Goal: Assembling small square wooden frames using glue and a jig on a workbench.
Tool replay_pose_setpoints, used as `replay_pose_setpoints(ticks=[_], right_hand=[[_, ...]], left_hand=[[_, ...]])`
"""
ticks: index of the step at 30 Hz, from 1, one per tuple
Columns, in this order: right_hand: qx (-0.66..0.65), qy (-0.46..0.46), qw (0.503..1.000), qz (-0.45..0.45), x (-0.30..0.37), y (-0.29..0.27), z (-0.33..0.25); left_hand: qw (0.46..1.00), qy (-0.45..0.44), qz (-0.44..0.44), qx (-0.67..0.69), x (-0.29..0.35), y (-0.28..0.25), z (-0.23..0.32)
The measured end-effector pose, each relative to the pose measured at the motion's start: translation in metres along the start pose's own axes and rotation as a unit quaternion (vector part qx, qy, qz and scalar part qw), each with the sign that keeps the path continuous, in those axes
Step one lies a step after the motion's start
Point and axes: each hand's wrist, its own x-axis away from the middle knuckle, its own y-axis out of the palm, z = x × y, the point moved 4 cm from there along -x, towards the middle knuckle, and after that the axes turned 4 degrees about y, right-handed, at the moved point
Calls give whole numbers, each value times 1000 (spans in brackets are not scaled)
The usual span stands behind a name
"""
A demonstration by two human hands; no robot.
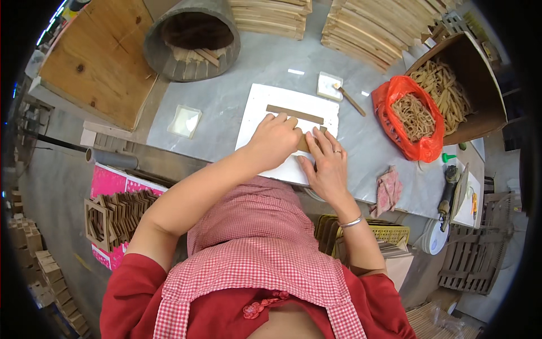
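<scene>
A white board [257, 110] lies on the grey table in front of me. Across its far part rests a thin brown wooden strip [294, 114]. Below that strip, my left hand [275, 141] is closed, its curled fingers at the left end of a brown wooden piece [304, 143]. My right hand [327, 166] grips the same piece from the right, with thumb and fingers on either side of it. Both hands hide much of the piece, so its full shape cannot be made out. Beyond the board, a brush [351, 100] leans on a small square dish [329, 86].
Another square dish [184, 121] sits at left. A grey tube [192, 42] and stacked wood strips [367, 28] line the back. At right are a red bag [389, 121] of thin pieces, a cardboard box [485, 96] and a pink cloth [388, 192]. Wooden frames [116, 217] stand lower left.
</scene>
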Motion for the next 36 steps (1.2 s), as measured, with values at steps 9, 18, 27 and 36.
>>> replay_pose_setpoints(ticks=[9, 18, 27, 36], right_hand=[[96, 120, 984, 92, -93, -19, 146], [-97, 105, 977, 156, -102, -34, 135], [-419, 110, 886, 167, -134, -34, 120], [-379, 155, 897, 168, -162, -2, 137]], left_hand=[[970, -130, -75, 193, -5, -17, -19], [847, -124, 95, 508, -22, -4, -39], [977, -22, -75, 201, -90, 1, -27], [963, -52, -170, 201, -104, -7, -25]])
